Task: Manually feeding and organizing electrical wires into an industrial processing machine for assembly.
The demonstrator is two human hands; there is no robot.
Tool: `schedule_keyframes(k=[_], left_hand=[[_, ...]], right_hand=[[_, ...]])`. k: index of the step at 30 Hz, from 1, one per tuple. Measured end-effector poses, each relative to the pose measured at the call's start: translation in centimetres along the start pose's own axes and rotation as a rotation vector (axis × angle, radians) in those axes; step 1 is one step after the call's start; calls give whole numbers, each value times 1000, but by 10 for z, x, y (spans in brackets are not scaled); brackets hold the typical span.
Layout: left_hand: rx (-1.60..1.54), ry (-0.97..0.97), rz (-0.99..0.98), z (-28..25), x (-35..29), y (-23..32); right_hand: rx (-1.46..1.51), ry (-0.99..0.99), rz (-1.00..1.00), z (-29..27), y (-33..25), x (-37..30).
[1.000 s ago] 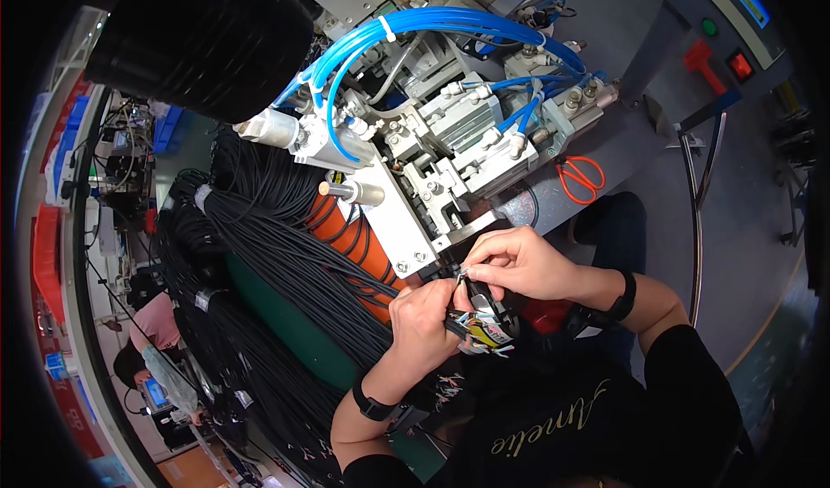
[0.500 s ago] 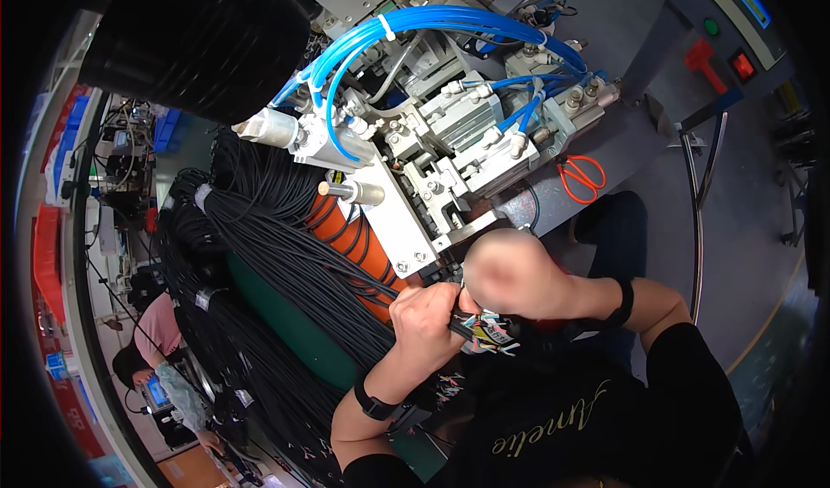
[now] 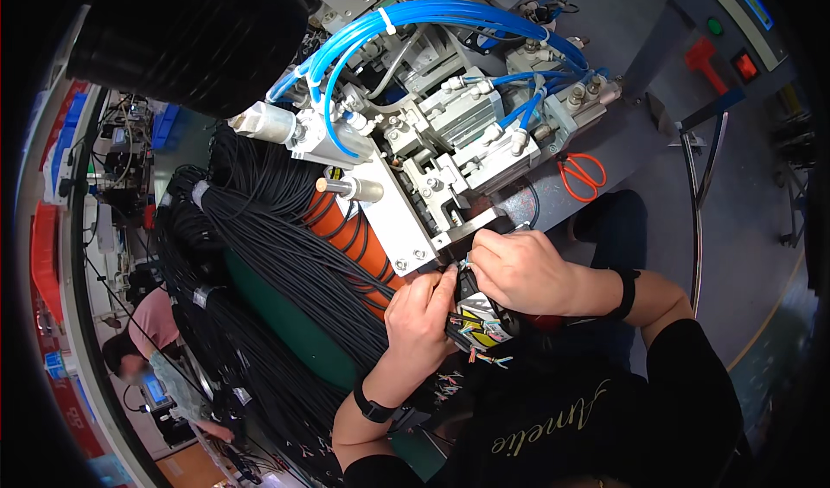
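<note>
Both hands meet just below the front edge of a metal pneumatic machine [image 3: 432, 185]. My left hand [image 3: 418, 319] is closed around a black cable, most of which its fingers hide. My right hand [image 3: 520, 274] pinches the cable's thin wire ends [image 3: 464, 264], where bits of white and blue show at the fingertips. Below the hands, other black cables end in stripped, multicoloured wires [image 3: 486, 332], lying around a yellow-and-white label. The exact grip of each fingertip is partly hidden.
A thick bundle of black cables [image 3: 285, 242] runs along the left over an orange surface [image 3: 333, 229]. Blue air tubes [image 3: 432, 11] arch over the machine. Orange-handled scissors [image 3: 581, 177] lie right of it. Another person [image 3: 160, 332] works at far left.
My right hand has drawn in from a blurred, raised pose and now pinches wire ends beside my left fingers. My left hand has shifted slightly, its index finger and thumb now pointing toward them.
</note>
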State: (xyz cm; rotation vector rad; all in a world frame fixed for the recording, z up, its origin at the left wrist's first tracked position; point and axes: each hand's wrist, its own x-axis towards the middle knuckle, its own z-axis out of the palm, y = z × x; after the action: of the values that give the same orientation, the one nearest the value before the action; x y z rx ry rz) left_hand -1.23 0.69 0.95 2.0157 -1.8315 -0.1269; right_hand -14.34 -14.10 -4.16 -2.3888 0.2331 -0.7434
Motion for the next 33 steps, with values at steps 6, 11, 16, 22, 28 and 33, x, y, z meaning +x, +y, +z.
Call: schedule_keyframes(k=[6, 11, 16, 22, 28, 33], left_hand=[[-65, -5, -5, -1, 1, -1], [-23, -21, 39, 2, -1, -6], [57, -76, 144, -2, 1, -4], [97, -108, 152, -4, 6, -5], [103, -84, 113, -5, 7, -6], [-68, 15, -7, -10, -8, -19]], right_hand=[[52, 69, 5, 6, 1, -2], [-25, 89, -18, 7, 1, -4], [-118, -71, -11, -4, -8, -1], [21, 46, 26, 0, -3, 0], [113, -14, 72, -3, 7, 10], [390, -81, 252, -3, 15, 10]])
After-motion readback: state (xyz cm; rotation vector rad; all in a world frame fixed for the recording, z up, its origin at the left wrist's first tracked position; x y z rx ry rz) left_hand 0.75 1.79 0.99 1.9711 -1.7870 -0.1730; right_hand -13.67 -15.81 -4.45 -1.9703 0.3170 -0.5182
